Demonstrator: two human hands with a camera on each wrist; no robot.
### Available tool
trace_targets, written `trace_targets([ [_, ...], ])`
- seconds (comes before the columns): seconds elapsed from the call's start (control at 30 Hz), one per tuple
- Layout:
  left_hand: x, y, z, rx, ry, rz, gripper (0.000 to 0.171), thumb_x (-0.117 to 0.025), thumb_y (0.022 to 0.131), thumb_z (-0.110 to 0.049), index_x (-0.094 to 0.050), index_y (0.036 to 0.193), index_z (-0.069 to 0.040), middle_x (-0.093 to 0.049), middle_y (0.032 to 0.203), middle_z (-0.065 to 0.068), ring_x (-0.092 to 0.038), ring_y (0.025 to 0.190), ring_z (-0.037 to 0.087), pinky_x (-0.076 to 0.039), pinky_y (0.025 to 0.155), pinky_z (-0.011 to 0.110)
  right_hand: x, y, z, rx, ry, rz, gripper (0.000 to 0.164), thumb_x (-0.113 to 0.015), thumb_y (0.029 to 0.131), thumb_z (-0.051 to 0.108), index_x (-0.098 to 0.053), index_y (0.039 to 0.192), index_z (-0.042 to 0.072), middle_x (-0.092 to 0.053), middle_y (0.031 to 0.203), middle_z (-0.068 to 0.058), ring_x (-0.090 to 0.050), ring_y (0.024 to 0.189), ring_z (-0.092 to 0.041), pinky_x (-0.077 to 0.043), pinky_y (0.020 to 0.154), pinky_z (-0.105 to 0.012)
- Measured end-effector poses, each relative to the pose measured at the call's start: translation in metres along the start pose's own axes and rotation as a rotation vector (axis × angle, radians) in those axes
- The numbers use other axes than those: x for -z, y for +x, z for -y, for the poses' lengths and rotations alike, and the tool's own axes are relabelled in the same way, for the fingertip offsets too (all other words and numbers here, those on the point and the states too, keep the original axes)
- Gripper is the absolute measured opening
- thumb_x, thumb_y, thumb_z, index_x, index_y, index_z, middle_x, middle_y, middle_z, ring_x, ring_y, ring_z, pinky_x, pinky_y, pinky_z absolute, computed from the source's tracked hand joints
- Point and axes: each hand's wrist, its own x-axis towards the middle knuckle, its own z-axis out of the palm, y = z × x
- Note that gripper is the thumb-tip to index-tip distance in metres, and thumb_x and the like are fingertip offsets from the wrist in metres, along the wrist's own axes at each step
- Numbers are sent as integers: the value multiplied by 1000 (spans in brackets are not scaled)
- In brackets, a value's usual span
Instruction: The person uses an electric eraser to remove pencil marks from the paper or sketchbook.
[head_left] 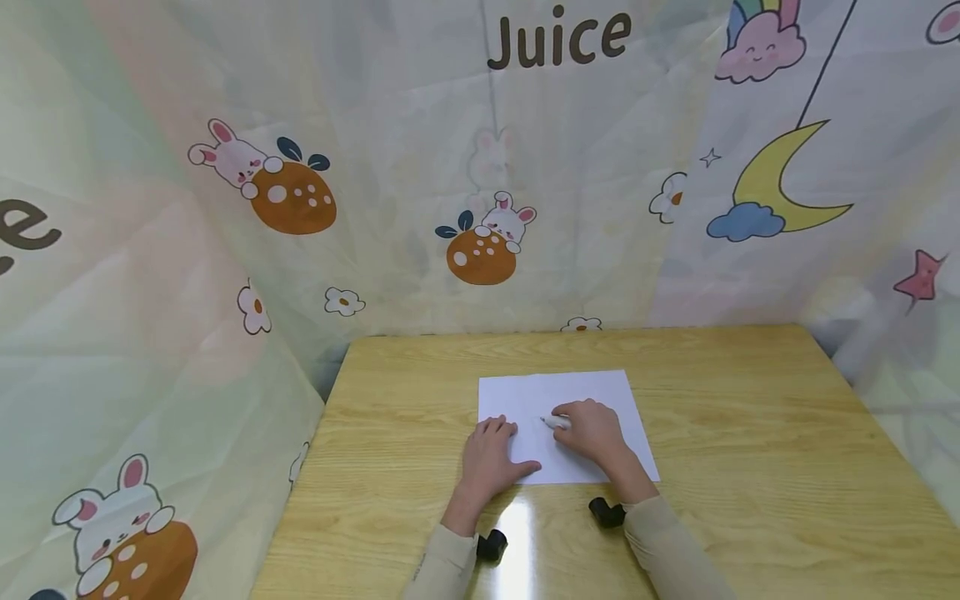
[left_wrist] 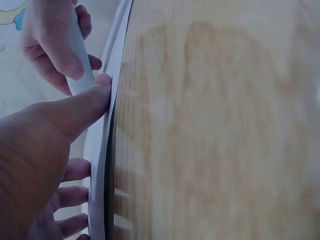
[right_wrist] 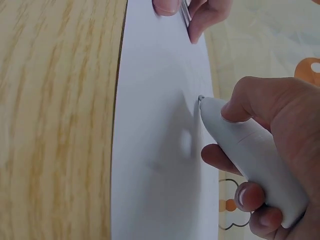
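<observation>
A white sheet of paper point(head_left: 551, 389) lies on the wooden table. My left hand point(head_left: 491, 458) rests flat on its left part, fingers extended and thumb spread toward the near edge. In the left wrist view the thumb of my left hand point(left_wrist: 45, 130) touches the paper close to its border. My right hand point(head_left: 597, 432) grips a thick white pen-shaped tool point(right_wrist: 255, 145), thumb on one side and fingers curled round the other. The tool tilts, its small metallic tip point(right_wrist: 201, 98) pointing left, right at the paper near the middle of the sheet.
The wooden table point(head_left: 390, 433) extends around the paper on all sides. Printed fabric point(head_left: 390, 167) hangs behind and beside it. Black wrist devices point(head_left: 491, 546) sit at both beige sleeves point(head_left: 675, 542), over the near part of the table.
</observation>
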Motion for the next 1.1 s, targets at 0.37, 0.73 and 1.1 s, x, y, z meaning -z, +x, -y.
trace_targets([
  [0.37,-1,1,-1,10,-4,19,78,-68,74,-70,-62,128,-14,-53,137,10,-45,127,30,-40,103,45,-1,0,1,6,8,-20,31,-70,76,25,-76,106,20,-69,80,-1,-46,58,-17,-38,44,-32],
  [0.73,1,2,1,4,10,29,79,-65,75,-72,-62,129,-14,-52,139,10,-45,128,30,-40,103,45,-1,-2,2,17,2,-61,29,-71,77,25,-77,105,19,-63,66,3,-43,53,-15,-34,41,-30],
  [1.1,-1,2,1,1,24,27,80,-65,75,-73,-62,129,-15,-53,138,10,-45,128,30,-40,103,45,-3,-3,3,17,4,-56,30,-71,77,24,-77,105,19,-71,81,-2,-46,57,-15,-41,44,-31],
])
